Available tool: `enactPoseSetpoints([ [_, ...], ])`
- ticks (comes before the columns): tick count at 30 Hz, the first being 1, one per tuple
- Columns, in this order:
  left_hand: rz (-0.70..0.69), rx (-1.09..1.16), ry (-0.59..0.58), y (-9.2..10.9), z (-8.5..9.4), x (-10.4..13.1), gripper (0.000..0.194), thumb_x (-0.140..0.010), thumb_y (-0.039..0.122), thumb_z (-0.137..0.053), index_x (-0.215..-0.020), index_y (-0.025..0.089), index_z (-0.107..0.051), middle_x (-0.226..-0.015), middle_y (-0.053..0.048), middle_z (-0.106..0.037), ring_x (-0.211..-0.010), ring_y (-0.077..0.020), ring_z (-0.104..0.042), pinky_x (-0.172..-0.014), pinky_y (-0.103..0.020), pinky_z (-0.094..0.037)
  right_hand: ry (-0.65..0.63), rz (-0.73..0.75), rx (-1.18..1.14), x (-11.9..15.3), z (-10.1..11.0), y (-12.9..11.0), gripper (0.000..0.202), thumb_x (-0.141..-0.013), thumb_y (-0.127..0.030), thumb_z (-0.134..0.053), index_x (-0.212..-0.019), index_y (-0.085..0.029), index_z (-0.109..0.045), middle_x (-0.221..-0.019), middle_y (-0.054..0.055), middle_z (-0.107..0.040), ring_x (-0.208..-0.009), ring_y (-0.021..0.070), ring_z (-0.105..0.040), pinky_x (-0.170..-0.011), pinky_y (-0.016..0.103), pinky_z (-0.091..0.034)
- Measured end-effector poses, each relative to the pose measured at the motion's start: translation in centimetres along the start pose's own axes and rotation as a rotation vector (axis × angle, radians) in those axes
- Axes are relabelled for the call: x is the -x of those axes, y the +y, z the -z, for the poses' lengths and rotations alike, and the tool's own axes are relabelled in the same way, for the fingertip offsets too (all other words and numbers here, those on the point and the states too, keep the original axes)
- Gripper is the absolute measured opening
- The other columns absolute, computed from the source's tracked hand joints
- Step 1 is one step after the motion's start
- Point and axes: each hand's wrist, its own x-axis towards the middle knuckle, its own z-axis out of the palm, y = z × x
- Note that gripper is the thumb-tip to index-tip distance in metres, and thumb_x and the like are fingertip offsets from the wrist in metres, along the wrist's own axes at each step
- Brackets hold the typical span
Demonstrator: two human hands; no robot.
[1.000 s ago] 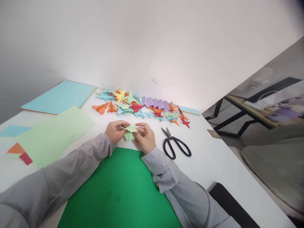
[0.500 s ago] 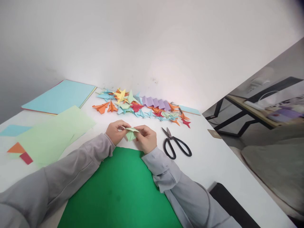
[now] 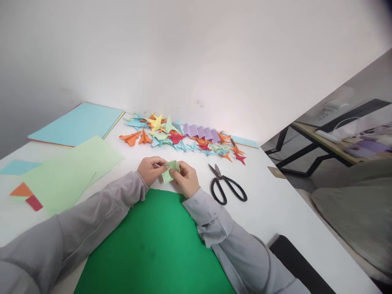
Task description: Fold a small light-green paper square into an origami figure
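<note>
A small, pale green folded square of paper is pinched between both hands above the middle of the white table, just beyond the far edge of a large, dark green rectangular sheet. The left hand grips its left side between thumb and fingers; the right hand grasps its right side, thumb pressed on the face turned to the camera. Whether the paper touches the table cannot be told.

Metal scissors with black looped handles lie near the right hand, blades slightly parted and pointing toward the far edge. Along that edge, by the wall, spreads a heap of multicoloured folded paper figures with a purple pleated paper strip among them. A stack of coloured sheets topped in light blue lies at the far edge's left part. Nearer the left edge are large pale green paper sheets, with an orange paper piece and a red paper rectangle on them. A flat black object lies beside the right edge.
</note>
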Motion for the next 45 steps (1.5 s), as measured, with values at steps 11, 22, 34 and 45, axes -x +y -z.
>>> enactPoseSetpoints([
  [11, -0.112, -0.132, -0.041, -0.1, -0.1, 0.1, 0.015, -0.065, 0.023, -0.057, -0.066, 0.012, -0.067, -0.063, -0.004, -0.063, -0.054, -0.0112, -0.053, -0.051, -0.022, -0.043, 0.021, 0.0, 0.076, -0.1, 0.1, -0.1, 0.011, -0.062, -0.028, -0.054, -0.064, -0.017, -0.054, -0.052, -0.004, -0.047, -0.048, 0.0108, -0.04, -0.047, 0.024, -0.032],
  [22, -0.305, -0.285, -0.027, -0.5, -0.2, 0.3, 0.014, -0.067, 0.018, -0.054, -0.066, 0.014, -0.067, -0.062, -0.004, -0.062, -0.057, -0.0109, -0.054, -0.052, -0.021, -0.043, -0.006, -0.023, 0.005, -0.2, 0.1, -0.4, 0.014, -0.059, -0.03, -0.058, -0.059, -0.017, -0.053, -0.05, -0.004, -0.047, -0.047, 0.0102, -0.04, -0.045, 0.024, -0.031],
  [34, -0.03, -0.093, -0.069, 0.6, 0.3, 0.1, 0.031, -0.073, 0.036, -0.05, -0.053, 0.015, -0.059, -0.047, 0.002, -0.054, -0.048, -0.0099, -0.049, -0.051, -0.022, -0.041, 0.03, -0.08, -0.027, -0.3, 0.1, 0.4, 0.021, -0.06, -0.034, -0.063, -0.057, -0.017, -0.052, -0.046, -0.006, -0.046, -0.042, 0.0082, -0.036, -0.042, 0.023, -0.03],
  [45, -0.028, -0.041, -0.11, 0.4, 0.2, 0.1, 0.038, -0.076, 0.04, -0.045, -0.05, 0.015, -0.055, -0.054, -0.001, -0.055, -0.05, -0.0105, -0.052, -0.054, -0.023, -0.042, 0.076, -0.049, 0.041, -0.2, 0.0, 0.1, 0.019, -0.062, -0.034, -0.064, -0.064, -0.015, -0.061, -0.058, 0.001, -0.06, -0.05, 0.0126, -0.048, -0.05, 0.027, -0.039],
])
